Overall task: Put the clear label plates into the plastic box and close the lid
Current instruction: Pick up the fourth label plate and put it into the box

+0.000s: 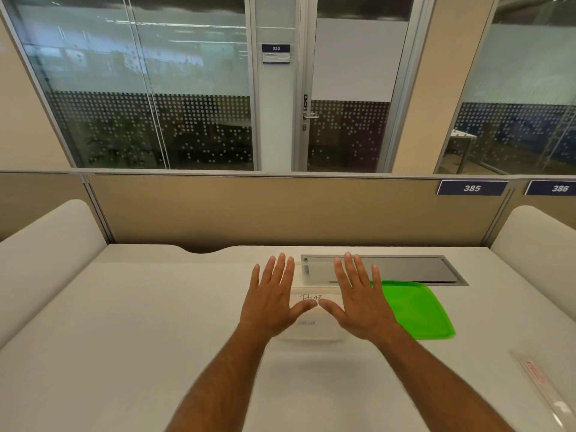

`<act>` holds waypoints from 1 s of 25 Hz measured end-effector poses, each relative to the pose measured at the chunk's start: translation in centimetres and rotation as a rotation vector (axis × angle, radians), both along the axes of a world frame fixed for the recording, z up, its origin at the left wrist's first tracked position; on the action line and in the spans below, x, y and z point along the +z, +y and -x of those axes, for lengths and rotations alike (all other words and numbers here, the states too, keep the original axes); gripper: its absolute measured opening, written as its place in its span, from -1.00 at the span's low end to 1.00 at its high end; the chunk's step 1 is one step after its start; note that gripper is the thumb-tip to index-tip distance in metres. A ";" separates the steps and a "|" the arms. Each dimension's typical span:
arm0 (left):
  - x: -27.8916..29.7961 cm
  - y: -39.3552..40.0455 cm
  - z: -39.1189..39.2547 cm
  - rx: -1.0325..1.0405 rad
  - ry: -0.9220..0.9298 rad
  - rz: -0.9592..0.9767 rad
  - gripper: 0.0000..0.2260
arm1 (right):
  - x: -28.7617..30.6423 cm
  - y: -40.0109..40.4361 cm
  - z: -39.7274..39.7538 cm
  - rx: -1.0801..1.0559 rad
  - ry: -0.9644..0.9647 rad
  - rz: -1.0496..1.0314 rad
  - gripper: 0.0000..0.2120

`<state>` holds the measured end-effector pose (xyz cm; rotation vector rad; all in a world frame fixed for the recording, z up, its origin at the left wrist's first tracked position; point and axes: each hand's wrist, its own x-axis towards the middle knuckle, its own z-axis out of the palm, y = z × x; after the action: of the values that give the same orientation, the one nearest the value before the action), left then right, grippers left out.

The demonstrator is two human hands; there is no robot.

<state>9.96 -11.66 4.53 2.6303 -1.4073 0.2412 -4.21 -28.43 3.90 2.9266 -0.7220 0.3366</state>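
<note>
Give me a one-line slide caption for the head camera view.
Both hands, left and right, spread flat above the clear box; green lid lies beside it on the desk.

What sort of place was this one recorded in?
Most likely an open-plan office: a white desk behind a partition carrying number plates, facing a glass-walled room with a door sign.

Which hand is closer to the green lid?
The right hand. It is spread flat with its outer edge right beside the green lid, perhaps overlapping its left edge. The left hand lies flat farther left, beyond the right hand.
</note>
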 end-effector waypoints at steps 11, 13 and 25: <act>-0.2 -1.9 4.4 -0.093 -0.026 0.024 -0.03 | -1.4 -1.1 7.4 -0.130 0.014 -0.037 -0.10; -0.4 -3.2 5.7 -0.134 -0.031 0.030 -0.05 | -1.4 -2.0 9.4 -0.162 0.002 -0.044 -0.08; -1.6 -12.9 15.7 -0.424 -0.039 0.001 -0.10 | -3.5 -8.2 22.5 -0.449 0.026 -0.091 -0.09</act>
<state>-5.74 -24.59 2.90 2.2619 -1.9255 0.2394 -26.71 -36.64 0.41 2.7300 -1.3817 0.2231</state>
